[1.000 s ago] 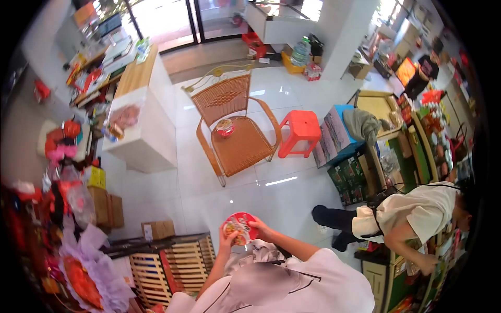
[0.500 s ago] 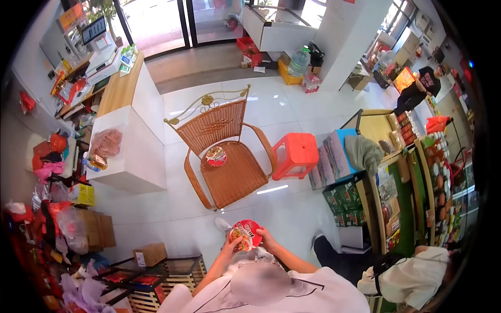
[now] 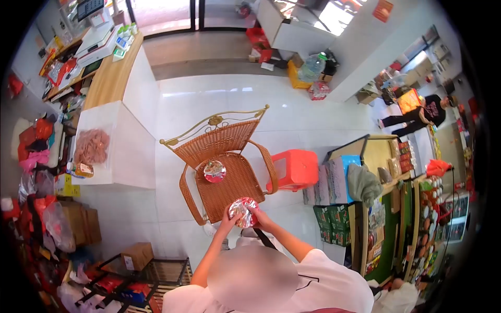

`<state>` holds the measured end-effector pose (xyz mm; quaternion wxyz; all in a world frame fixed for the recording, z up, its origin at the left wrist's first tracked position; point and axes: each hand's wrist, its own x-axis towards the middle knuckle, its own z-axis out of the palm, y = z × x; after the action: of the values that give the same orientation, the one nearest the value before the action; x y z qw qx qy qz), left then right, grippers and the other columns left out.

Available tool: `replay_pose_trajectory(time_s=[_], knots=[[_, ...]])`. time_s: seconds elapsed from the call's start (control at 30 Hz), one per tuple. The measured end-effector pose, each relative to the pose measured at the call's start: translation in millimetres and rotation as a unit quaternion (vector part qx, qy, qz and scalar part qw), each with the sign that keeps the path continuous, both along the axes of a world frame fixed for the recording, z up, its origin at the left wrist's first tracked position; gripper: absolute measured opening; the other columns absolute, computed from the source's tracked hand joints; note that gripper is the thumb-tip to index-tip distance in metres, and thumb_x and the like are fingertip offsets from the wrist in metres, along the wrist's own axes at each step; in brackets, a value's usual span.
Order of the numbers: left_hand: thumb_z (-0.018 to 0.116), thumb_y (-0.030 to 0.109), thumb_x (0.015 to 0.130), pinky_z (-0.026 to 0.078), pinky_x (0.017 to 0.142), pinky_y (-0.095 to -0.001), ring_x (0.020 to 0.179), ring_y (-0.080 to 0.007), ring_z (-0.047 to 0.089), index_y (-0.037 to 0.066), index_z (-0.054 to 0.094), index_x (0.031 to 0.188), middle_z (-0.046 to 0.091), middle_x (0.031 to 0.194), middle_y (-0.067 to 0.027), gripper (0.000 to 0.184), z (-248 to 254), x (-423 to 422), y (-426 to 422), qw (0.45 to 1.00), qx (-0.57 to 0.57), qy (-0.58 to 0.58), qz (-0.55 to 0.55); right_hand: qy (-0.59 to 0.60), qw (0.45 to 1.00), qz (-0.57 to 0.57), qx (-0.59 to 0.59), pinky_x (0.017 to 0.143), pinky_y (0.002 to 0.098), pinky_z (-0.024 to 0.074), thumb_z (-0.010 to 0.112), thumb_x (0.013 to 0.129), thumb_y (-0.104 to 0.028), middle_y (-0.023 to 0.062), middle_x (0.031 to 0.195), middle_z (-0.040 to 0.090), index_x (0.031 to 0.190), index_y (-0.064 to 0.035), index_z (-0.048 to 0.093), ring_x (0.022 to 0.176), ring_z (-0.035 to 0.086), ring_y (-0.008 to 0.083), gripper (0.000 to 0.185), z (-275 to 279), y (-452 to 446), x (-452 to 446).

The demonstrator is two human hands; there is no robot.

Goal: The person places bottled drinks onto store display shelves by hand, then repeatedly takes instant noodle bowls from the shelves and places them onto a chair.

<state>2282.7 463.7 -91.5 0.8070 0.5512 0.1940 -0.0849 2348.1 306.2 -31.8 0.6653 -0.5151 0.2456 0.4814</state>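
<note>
An instant noodle bowl point(image 3: 243, 207) in shiny red and silver wrapping is held between both my hands, just past the front edge of the wicker chair point(image 3: 237, 180). My left hand point(image 3: 230, 217) grips its left side, and my right hand point(image 3: 260, 217) closes on the right side. On the chair's seat, toward the back left, rests a second instant noodle bowl point(image 3: 214, 171) with a red rim; neither hand touches it.
A red plastic stool point(image 3: 300, 169) stands right of the chair. The counter point(image 3: 138, 151) is at left, shelves point(image 3: 402, 224) at right. Green boxes point(image 3: 332, 224) lie by the shelves, and a black rack point(image 3: 169, 274) is at lower left. A person point(image 3: 430, 112) stands at far right.
Both hands have carried the noodle bowl forward to the chair's front edge, and its face now looks shiny and turned. The chair has come nearer in view. The bowl on the seat stays there.
</note>
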Motion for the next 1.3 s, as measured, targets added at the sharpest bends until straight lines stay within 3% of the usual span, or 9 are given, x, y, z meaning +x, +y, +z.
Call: replay_pose_trajectory(time_s=[0.23,0.4,0.5,0.6,0.8,0.87,1.0,1.13,1.3], knots=[[0.066,0.026,0.080,0.047,0.070,-0.0269,0.087,-0.0118,0.055,0.010,0.043,0.118,0.055,0.099,-0.0015,0.047,-66.8,78.1,-27.7,0.984,0.010,0.167,0.057,-0.258,0.941,0.085,-0.200,0.058,0.0258,0.0537,0.068,0.077,-0.033,0.0025,0.082,0.059,0.105,-0.0026,0.054,0.071,0.059,0.0109,0.044,-137.6,-14.5,103.0],[0.061,0.025,0.082,0.048,0.066,-0.0325,0.086,-0.0159,0.057,0.022,0.038,0.118,0.051,0.110,-0.0003,0.043,-95.0,123.5,-44.5,0.925,-0.056,0.366,0.083,-0.133,0.989,0.028,-0.059,0.058,0.0268,0.0538,0.071,0.073,-0.035,0.0041,0.078,0.059,0.111,-0.0007,0.056,0.069,0.060,0.0140,0.053,-170.5,-8.4,166.3],[0.059,0.022,0.084,0.048,0.063,-0.0330,0.080,-0.0153,0.058,0.022,0.038,0.116,0.054,0.102,-0.0019,0.039,-181.1,129.2,-42.6,0.951,-0.019,0.294,0.091,-0.402,0.848,0.202,-0.279,0.063,0.0276,0.0528,0.073,0.071,-0.033,0.0130,0.093,0.058,0.114,-0.0049,0.056,0.078,0.060,0.0196,0.054,-234.2,-11.4,190.5],[0.058,0.022,0.083,0.046,0.059,-0.0286,0.076,-0.0101,0.054,0.027,0.031,0.130,0.054,0.105,-0.0008,0.055,-141.6,178.6,-40.0,0.938,-0.047,0.320,0.124,-0.321,0.945,0.055,-0.025,0.076,0.0270,0.0479,0.061,0.077,0.000,0.0092,0.107,0.057,0.129,-0.0042,0.040,0.087,0.057,0.0146,0.056,-277.2,-3.7,207.3],[0.055,0.020,0.084,0.048,0.072,-0.0298,0.085,-0.0237,0.059,0.015,0.022,0.140,0.055,0.116,-0.0109,0.065,-124.9,162.1,-19.3,0.960,0.095,0.249,0.091,-0.301,0.949,0.095,-0.014,0.081,0.0288,0.0463,0.057,0.078,-0.002,0.0122,0.115,0.056,0.133,-0.0047,0.035,0.095,0.058,0.0181,0.059,-204.4,5.8,236.4],[0.053,0.021,0.086,0.047,0.075,-0.0304,0.088,-0.0218,0.061,0.012,0.035,0.135,0.060,0.107,-0.0146,0.053,-129.2,127.6,-14.8,0.971,0.188,0.150,-0.004,-0.357,0.841,0.336,-0.230,0.082,0.0319,0.0457,0.059,0.079,-0.015,0.0151,0.109,0.059,0.130,-0.0046,0.040,0.092,0.060,0.0239,0.055,-216.7,-13.7,235.1],[0.051,0.023,0.087,0.047,0.079,-0.0313,0.093,-0.0203,0.061,0.011,0.044,0.128,0.062,0.101,-0.0159,0.044,-32.4,65.4,1.6,0.962,0.177,0.202,0.060,-0.376,0.741,0.497,-0.250,0.078,0.0383,0.0463,0.058,0.079,-0.030,0.0195,0.094,0.063,0.116,-0.0068,0.054,0.088,0.061,0.0301,0.044,-190.8,-28.2,229.8],[0.051,0.027,0.087,0.046,0.080,-0.0305,0.086,-0.0211,0.061,0.012,0.050,0.123,0.063,0.098,-0.0125,0.040,-32.5,-76.4,-18.6,0.889,0.210,0.222,0.341,-0.405,0.673,0.599,-0.154,0.077,0.0412,0.0457,0.052,0.080,-0.031,0.0224,0.094,0.061,0.108,-0.0054,0.056,0.091,0.058,0.0366,0.038,-132.8,-2.6,186.5],[0.053,0.023,0.081,0.048,0.071,-0.0316,0.074,-0.0194,0.061,0.013,0.054,0.117,0.063,0.090,-0.0096,0.038,-28.6,-273.3,-115.6,0.749,0.011,0.276,0.603,-0.324,0.512,0.794,-0.043,0.068,0.0392,0.0468,0.053,0.080,-0.028,0.0191,0.083,0.061,0.104,-0.0042,0.057,0.079,0.059,0.0321,0.035,-148.9,60.5,39.2]])
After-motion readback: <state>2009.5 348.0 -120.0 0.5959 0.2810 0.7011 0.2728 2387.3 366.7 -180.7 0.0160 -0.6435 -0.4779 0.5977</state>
